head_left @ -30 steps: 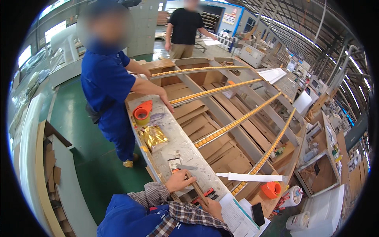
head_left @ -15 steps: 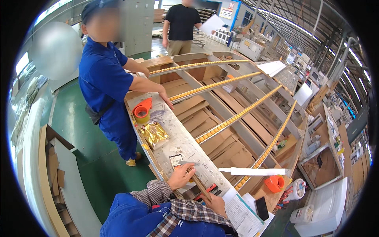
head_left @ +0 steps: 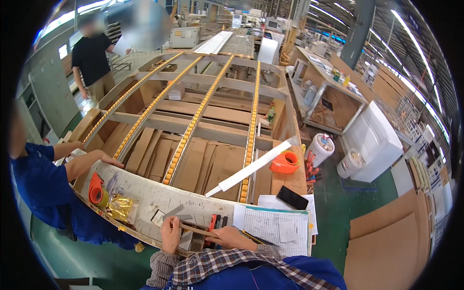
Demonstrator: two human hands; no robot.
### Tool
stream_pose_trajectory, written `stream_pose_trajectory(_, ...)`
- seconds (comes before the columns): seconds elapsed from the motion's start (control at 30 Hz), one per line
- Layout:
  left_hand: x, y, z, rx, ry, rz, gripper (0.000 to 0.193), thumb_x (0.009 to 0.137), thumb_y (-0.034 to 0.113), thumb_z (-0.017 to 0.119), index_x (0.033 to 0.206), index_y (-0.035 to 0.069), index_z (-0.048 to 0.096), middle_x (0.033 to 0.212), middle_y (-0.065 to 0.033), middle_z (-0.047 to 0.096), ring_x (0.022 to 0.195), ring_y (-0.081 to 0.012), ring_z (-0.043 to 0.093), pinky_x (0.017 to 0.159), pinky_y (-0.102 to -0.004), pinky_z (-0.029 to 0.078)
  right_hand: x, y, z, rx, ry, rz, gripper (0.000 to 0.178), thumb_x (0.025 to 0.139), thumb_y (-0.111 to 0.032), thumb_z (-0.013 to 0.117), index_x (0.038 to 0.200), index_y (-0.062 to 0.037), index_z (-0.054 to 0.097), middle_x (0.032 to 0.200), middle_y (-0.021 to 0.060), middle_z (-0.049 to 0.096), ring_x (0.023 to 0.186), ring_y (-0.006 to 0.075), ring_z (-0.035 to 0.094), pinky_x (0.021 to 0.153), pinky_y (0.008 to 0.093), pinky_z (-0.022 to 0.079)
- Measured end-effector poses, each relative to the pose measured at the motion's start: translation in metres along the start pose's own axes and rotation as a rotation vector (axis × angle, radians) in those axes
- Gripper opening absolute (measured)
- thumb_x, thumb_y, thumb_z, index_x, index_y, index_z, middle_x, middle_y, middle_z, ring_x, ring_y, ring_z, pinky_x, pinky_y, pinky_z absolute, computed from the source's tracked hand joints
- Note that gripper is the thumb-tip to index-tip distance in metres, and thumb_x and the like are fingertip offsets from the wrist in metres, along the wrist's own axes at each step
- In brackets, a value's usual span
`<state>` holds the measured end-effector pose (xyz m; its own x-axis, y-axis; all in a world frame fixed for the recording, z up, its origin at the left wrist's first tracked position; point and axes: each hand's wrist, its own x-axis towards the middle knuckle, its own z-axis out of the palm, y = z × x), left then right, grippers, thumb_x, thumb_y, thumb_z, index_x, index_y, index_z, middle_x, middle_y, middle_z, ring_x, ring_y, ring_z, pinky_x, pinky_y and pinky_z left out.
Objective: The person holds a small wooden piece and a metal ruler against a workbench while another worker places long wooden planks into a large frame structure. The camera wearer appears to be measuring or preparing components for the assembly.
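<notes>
My left hand (head_left: 170, 235) is closed, thumb and fingers at the left end of a thin wooden stick (head_left: 199, 231). Flat grey strips (head_left: 178, 217) stick out beyond those fingertips; whether they are fixed to the stick I cannot tell. My right hand (head_left: 235, 239) is wrapped round the stick's other end. Both hands are over the near edge of a worn white board (head_left: 145, 188). Red and black tools (head_left: 215, 222) lie just beyond the right hand. A lined paper sheet (head_left: 261, 224) on a clipboard is to its right.
Yellow roller tracks (head_left: 195, 123) run away over a wooden frame holding cardboard. A white strip (head_left: 251, 166), orange tape dispensers (head_left: 284, 162), a gold packet (head_left: 121, 209) and a phone (head_left: 292, 197) lie around. A co-worker in blue (head_left: 41, 181) leans in at left.
My view has swung to the right, so the co-worker now appears at the left edge. Both hands still hold the wooden stick, which now lies more level across the view.
</notes>
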<state>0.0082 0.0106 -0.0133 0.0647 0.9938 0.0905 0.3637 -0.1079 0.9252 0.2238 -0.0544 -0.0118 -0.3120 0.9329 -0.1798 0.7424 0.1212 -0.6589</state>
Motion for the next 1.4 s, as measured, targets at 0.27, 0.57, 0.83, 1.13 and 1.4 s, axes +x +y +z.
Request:
stream_pose_trajectory(0.27,0.003,0.000,0.000,0.101,-0.081,-0.050,0.034,0.095,0.030,0.049,0.084,-0.002,0.053,0.070,-0.0170,0.053,0.063,-0.0267,0.050,0.059,-0.0368,0.041,-0.005,-0.007,-0.009,0.016,0.020,-0.012,0.044,0.088,-0.053,0.049,0.087,-0.0115,0.064,0.072,0.0150,0.062,0.067,0.0348,0.061,0.055,0.0447,0.047)
stream_pose_trajectory(0.57,-0.001,0.004,-0.004,0.060,-0.031,-0.089,0.038,0.093,0.031,0.053,0.074,-0.002,0.049,0.061,-0.0135,0.046,0.055,-0.0206,0.043,0.052,-0.0349,0.037,-0.001,-0.013,-0.015,0.163,-0.088,0.178,0.046,0.084,-0.054,0.054,0.100,-0.0124,0.064,0.085,0.0144,0.066,0.078,0.0338,0.062,0.067,0.0396,0.048)
stream_pose_trajectory(0.83,0.000,0.007,-0.002,-0.092,0.022,-0.266,0.036,0.088,0.027,0.062,0.067,-0.002,0.054,0.054,0.0015,0.043,0.051,-0.0058,0.037,0.046,-0.0256,0.032,-0.009,-0.020,-0.019,0.216,0.023,0.163,0.061,0.077,-0.054,0.065,0.113,-0.0061,0.053,0.086,0.0184,0.066,0.079,0.0348,0.065,0.067,0.0410,0.050)
stream_pose_trajectory(1.13,0.001,-0.005,0.000,0.014,0.056,-0.259,0.037,0.082,0.034,0.064,0.076,-0.002,0.063,0.057,-0.0127,0.057,0.053,-0.0210,0.056,0.052,-0.0338,0.045,-0.009,-0.020,-0.018,0.045,0.012,0.120,0.048,0.082,-0.051,0.060,0.106,-0.0106,0.053,0.078,0.0176,0.064,0.072,0.0367,0.063,0.060,0.0447,0.048)
stream_pose_trajectory(1.4,0.001,0.000,-0.003,-0.016,-0.020,-0.239,0.034,0.085,0.033,0.061,0.089,-0.001,0.064,0.075,-0.0153,0.063,0.069,-0.0213,0.060,0.063,-0.0321,0.047,-0.009,-0.019,-0.017,-0.042,-0.032,0.078,0.053,0.084,-0.055,0.054,0.104,-0.0061,0.051,0.072,0.0186,0.062,0.066,0.0365,0.062,0.056,0.0445,0.048)
